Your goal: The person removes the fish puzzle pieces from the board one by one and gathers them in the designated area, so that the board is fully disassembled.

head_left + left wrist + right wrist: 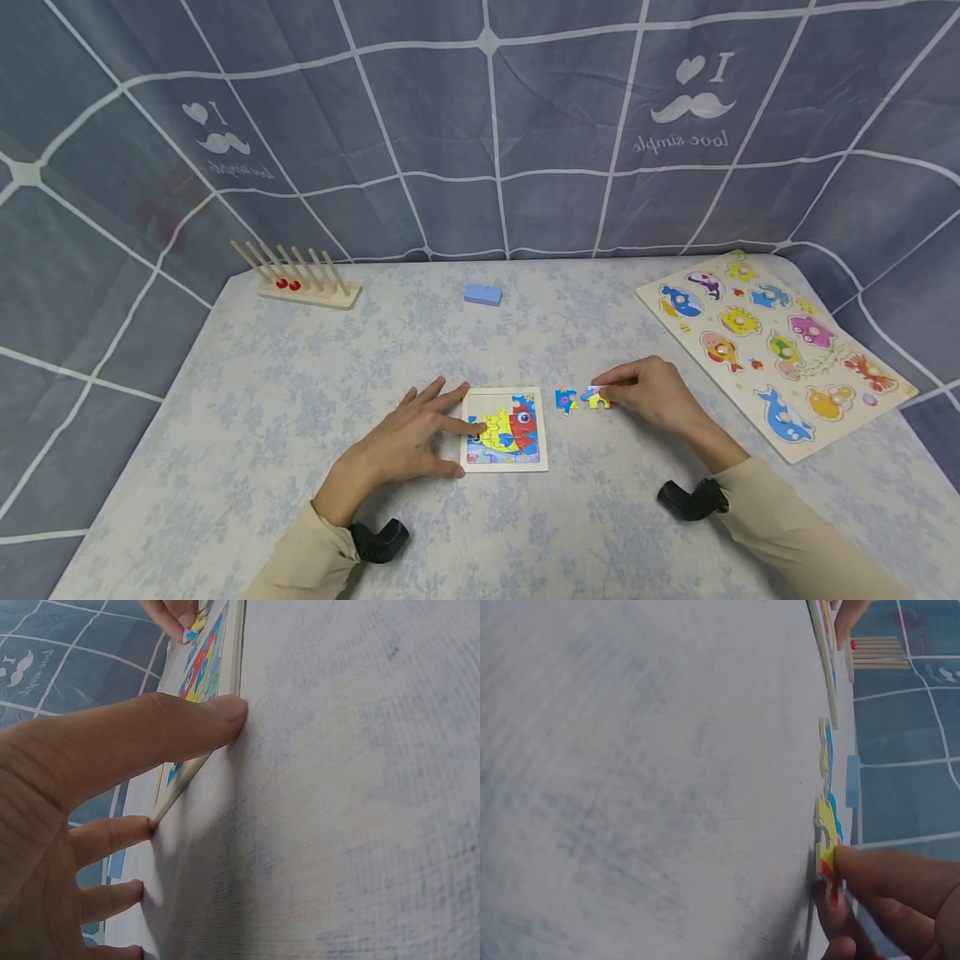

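Note:
A small fish jigsaw puzzle (504, 430) in a pale wooden frame lies mid-table, its upper left part bare of pieces. My left hand (412, 435) is spread at its left side, fingers extended, with the thumb at the lower left corner and the index fingertip over the picture. To the right of the frame, my right hand (654, 395) pinches a yellow, blue and red puzzle piece (826, 832) between thumb and fingers, tilted up close to the tabletop. A blue and yellow piece (566, 402) lies between that piece and the frame.
A wooden board with sea-animal pieces (757, 350) lies at the right. At the back left stands a peg rack (307, 287) with two red beads. A blue block (483, 294) rests at the back middle. Grey-blue curtain (450, 125) surrounds the table's far side.

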`<state>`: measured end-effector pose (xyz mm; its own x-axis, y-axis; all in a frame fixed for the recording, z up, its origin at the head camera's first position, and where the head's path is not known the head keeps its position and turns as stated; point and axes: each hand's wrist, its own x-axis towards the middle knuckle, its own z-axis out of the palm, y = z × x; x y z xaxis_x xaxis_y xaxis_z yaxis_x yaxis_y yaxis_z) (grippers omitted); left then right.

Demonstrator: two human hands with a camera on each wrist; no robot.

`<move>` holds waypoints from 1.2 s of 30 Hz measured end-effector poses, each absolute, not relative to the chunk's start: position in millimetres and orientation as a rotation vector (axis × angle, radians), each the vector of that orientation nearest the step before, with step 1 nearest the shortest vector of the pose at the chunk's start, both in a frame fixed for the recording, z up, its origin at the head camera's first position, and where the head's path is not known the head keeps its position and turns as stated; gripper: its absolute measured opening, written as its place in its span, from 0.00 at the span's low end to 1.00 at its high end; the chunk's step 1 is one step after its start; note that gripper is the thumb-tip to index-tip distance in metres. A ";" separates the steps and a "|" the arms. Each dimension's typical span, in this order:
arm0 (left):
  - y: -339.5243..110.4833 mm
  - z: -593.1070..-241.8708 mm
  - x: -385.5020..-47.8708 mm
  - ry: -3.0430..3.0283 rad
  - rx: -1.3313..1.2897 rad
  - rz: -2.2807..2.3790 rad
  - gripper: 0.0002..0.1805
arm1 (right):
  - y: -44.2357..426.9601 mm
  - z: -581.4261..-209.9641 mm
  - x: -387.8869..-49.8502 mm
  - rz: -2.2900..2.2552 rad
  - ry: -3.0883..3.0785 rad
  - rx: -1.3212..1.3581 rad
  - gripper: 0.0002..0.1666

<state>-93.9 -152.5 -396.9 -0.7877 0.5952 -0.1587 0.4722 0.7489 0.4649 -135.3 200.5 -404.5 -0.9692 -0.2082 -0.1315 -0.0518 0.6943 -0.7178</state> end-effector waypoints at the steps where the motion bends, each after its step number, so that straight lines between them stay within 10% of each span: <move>1: -152.5 -397.0 -93.9 2.651 0.829 0.589 0.33 | 199.8 -404.8 -135.5 -1.129 2.715 -0.213 0.09; 36: -153.5 -398.4 -93.6 2.647 0.821 0.611 0.33 | 188.2 -395.9 -136.3 -1.028 2.802 -0.247 0.03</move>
<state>-93.6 -153.5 -398.4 -0.7905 0.5919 -0.1573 0.4632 0.7458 0.4788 -136.3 188.2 -395.9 -0.9757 -0.2039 -0.0802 -0.1036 0.7520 -0.6510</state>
